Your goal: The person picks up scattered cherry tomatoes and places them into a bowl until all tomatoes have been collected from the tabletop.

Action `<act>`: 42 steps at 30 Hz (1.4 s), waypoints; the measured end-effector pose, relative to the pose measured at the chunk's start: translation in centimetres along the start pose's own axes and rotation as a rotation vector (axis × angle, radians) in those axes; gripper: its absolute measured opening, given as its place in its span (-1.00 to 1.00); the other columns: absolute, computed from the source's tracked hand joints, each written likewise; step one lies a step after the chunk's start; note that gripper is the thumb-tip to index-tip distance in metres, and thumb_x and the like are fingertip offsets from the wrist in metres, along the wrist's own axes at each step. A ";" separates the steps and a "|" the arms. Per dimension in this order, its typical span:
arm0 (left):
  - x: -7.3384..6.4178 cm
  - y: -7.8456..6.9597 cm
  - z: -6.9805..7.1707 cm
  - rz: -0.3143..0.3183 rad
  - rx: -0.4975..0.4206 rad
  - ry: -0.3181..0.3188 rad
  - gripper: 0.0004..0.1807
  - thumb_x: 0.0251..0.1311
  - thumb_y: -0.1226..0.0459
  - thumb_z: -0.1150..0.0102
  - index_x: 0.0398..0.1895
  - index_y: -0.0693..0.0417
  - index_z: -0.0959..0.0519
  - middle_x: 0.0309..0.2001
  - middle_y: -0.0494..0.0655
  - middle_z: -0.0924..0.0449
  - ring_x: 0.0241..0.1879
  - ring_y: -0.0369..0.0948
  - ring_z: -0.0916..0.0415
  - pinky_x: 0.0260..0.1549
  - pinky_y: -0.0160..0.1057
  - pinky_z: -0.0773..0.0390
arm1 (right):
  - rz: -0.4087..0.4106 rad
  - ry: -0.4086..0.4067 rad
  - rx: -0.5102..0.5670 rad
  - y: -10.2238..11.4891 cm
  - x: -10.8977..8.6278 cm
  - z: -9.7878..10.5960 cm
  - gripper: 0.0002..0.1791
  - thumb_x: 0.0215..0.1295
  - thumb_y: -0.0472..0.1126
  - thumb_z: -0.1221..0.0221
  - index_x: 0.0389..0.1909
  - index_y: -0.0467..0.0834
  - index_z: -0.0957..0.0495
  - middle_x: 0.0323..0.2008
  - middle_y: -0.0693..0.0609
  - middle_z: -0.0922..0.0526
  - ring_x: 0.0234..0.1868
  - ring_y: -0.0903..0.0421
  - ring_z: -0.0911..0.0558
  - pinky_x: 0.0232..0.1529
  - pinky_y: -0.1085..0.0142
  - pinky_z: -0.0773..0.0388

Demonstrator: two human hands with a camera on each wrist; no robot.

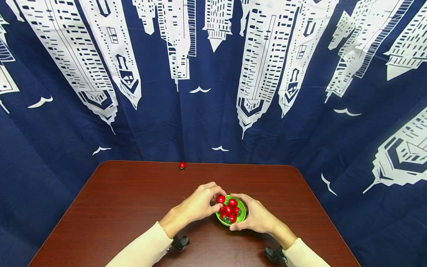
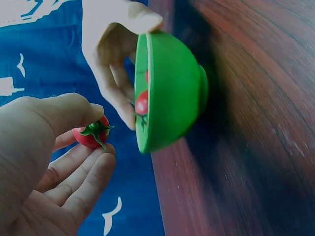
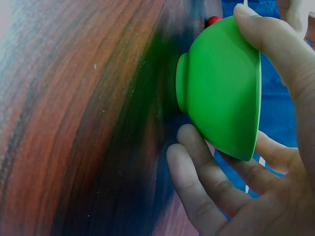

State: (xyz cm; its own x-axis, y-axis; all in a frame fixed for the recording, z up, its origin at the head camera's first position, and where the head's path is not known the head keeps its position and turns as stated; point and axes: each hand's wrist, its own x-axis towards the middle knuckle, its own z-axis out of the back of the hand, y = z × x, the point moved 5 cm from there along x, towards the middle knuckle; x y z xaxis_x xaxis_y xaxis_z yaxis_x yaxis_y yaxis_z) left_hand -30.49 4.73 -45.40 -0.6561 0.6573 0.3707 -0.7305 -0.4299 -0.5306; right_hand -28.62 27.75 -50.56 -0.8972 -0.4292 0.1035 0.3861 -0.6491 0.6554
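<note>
My left hand (image 1: 200, 204) pinches a small red tomato (image 2: 88, 133) with a green stem between thumb and fingers, at the left rim of the green bowl (image 3: 221, 83). Around the bowl's right side, my right hand (image 1: 261, 218) holds it by the rim, thumb on the near side and fingers on the far side. Several more cherry tomatoes (image 1: 228, 210) lie inside the bowl, some with their green stems showing. The bowl stands upright on its foot, close over the brown table in both wrist views.
One loose cherry tomato (image 1: 182, 165) lies by the far edge of the brown wooden table (image 1: 133, 193). Behind the table hangs a dark blue cloth (image 1: 160, 122) printed with white buildings and birds. Black straps (image 1: 180, 243) sit at both wrists.
</note>
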 end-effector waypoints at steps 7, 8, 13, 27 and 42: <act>1.1 -1.0 -0.9 -0.015 0.013 0.014 -0.66 0.39 0.40 -0.60 0.19 0.18 -0.80 0.04 0.03 -0.78 -0.13 -0.05 -0.85 -0.06 -0.29 -0.88 | 0.030 -0.008 0.014 0.2 0.1 0.1 0.18 0.04 0.20 -0.83 0.64 -0.10 -0.51 0.36 0.00 -0.80 0.27 0.03 -0.80 0.29 0.31 -0.75; 1.1 -1.1 -1.0 -0.013 0.018 0.018 -0.65 0.40 0.39 -0.60 0.20 0.17 -0.80 0.05 0.03 -0.79 -0.14 -0.06 -0.85 -0.05 -0.33 -0.87 | 0.033 -0.009 0.011 0.2 0.1 0.1 0.18 0.04 0.21 -0.83 0.63 -0.09 -0.51 0.35 0.01 -0.80 0.27 0.04 -0.80 0.29 0.31 -0.75; 1.4 -1.4 -1.2 -0.018 0.038 0.024 -0.65 0.41 0.35 -0.62 0.21 0.16 -0.81 0.07 0.02 -0.80 -0.16 -0.14 -0.82 -0.07 -0.50 -0.75 | 0.025 -0.002 0.012 0.2 0.2 0.0 0.17 0.04 0.21 -0.82 0.63 -0.11 -0.51 0.33 0.01 -0.79 0.23 0.08 -0.80 0.23 0.33 -0.77; 0.8 -0.9 -1.1 0.031 0.213 0.061 -0.31 0.39 0.03 -0.68 0.55 -0.14 -0.70 0.41 -0.11 -0.71 0.37 -0.09 -0.72 0.39 -0.01 -0.79 | 0.039 -0.006 -0.016 0.3 0.4 0.0 0.19 0.04 0.23 -0.82 0.61 -0.16 -0.51 0.34 -0.02 -0.79 0.24 0.06 -0.80 0.23 0.30 -0.77; -0.5 0.1 -0.1 0.067 0.216 0.049 -0.29 0.37 0.03 -0.69 0.56 -0.15 -0.69 0.42 -0.11 -0.71 0.40 -0.04 -0.72 0.40 0.22 -0.75 | 0.010 -0.001 -0.013 0.1 0.1 0.1 0.23 0.04 0.22 -0.82 0.66 -0.17 -0.48 0.33 -0.02 -0.81 0.23 0.09 -0.80 0.25 0.29 -0.76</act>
State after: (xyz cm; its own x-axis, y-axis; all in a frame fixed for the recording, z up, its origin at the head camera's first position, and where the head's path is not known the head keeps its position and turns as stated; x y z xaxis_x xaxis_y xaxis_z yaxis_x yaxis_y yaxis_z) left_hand -30.19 4.41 -45.69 -0.6983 0.6499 0.2999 -0.7127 -0.5925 -0.3754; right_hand -28.69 27.71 -50.44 -0.8936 -0.4351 0.1101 0.3974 -0.6530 0.6448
